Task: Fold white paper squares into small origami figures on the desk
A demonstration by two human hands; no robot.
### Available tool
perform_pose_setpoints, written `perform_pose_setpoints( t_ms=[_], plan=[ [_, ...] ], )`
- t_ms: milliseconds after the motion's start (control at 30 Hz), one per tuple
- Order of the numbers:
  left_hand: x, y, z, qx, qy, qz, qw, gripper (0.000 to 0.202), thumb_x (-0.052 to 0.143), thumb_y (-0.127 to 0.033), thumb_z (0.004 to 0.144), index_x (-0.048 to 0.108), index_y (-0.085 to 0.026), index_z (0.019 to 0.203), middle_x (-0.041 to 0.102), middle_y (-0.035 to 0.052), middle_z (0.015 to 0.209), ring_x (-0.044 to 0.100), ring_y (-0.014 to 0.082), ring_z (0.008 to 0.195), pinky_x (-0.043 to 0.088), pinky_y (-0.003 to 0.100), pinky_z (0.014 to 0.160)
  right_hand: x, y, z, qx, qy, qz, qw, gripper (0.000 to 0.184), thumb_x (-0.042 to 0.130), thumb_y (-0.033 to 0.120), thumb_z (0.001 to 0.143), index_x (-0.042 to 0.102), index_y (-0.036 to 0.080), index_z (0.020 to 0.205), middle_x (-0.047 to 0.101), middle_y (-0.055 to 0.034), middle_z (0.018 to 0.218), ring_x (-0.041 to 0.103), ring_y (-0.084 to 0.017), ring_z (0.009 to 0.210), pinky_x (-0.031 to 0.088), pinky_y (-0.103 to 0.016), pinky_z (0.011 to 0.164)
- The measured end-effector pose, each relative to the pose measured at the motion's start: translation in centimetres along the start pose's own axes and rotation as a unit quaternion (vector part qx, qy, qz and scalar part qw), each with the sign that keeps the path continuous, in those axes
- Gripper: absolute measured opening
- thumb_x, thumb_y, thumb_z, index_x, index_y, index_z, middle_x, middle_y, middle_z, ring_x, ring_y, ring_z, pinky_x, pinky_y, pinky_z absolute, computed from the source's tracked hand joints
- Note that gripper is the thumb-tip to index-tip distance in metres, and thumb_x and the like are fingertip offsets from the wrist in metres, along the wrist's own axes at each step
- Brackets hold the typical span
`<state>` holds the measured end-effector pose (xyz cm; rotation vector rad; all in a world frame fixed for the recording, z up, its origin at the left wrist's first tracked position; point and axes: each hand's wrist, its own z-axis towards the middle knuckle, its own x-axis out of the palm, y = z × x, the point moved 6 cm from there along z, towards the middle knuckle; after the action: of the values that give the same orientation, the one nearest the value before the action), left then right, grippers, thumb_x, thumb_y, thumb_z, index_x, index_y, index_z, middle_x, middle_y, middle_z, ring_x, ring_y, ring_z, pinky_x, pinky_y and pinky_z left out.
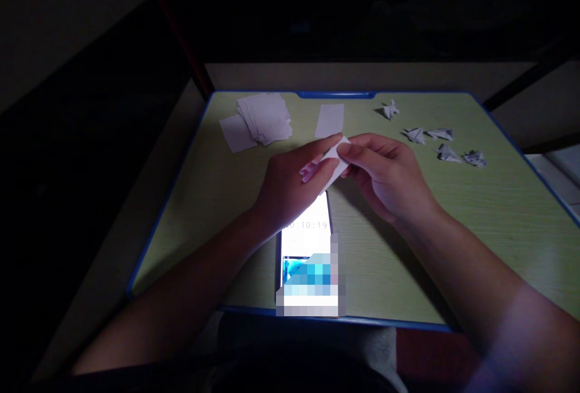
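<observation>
Folded paper, one, pinched by left hand and right hand, five paper shapes

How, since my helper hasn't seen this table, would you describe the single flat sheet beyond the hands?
On the green table, look toward the far side. Between the paper stack and folded pieces lies the white sheet, alone, flat and uncrumpled.

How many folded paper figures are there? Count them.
5, right side of the table: one folded paper figure farthest back, two nearer, two nearest.
</observation>
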<state>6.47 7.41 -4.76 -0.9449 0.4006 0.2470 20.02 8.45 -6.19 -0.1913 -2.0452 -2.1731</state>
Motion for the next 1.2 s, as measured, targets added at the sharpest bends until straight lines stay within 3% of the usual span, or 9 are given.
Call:
perform_pose_setpoints(
  t_ms=[600,900,1200],
  plan=[
    [-0.2,-0.6,-0.1,0.047,-0.009,0.049,0.998,0.032,0.057,-0.022,0.085,0.065,-0.02,0.116,0.073,0.0006,0.078,0.062,0.0087,0.063,0.051,0.02,0.062,-0.2,0.0,0.1,-0.015,0.003,0.011,1.0,0.012,0.069,0.014,0.072,0.067,0.021,0.062,0.058,0.004,0.055,0.048,-0.008,0.05,0.038,-0.025,0.052],
    [-0.2,0.9,0.1,-0.018,-0.016,-0.056,0.998,0.032,0.056,-0.026,0.087,0.064,-0.022,0.118,0.074,0.0017,0.098,0.068,0.0116,0.077,0.057,0.023,0.07,0.2,0.5,-0.1,-0.016,0.012,0.043,0.999,0.01,0.071,0.017,0.074,0.07,0.019,0.065,0.062,0.0013,0.057,0.052,-0.007,0.052,0.04,-0.022,0.051],
    [-0.1,1.2,0.1,-0.02,-0.012,-0.066,0.998,0.033,0.057,-0.026,0.087,0.063,-0.024,0.119,0.073,0.0009,0.101,0.068,0.0113,0.076,0.057,0.023,0.07,-0.3,0.3,0.1,-0.031,-0.009,0.019,0.999,0.015,0.08,0.03,0.066,0.07,0.02,0.062,0.061,0.0032,0.054,0.052,-0.007,0.051,0.042,-0.022,0.05]
  ],
)
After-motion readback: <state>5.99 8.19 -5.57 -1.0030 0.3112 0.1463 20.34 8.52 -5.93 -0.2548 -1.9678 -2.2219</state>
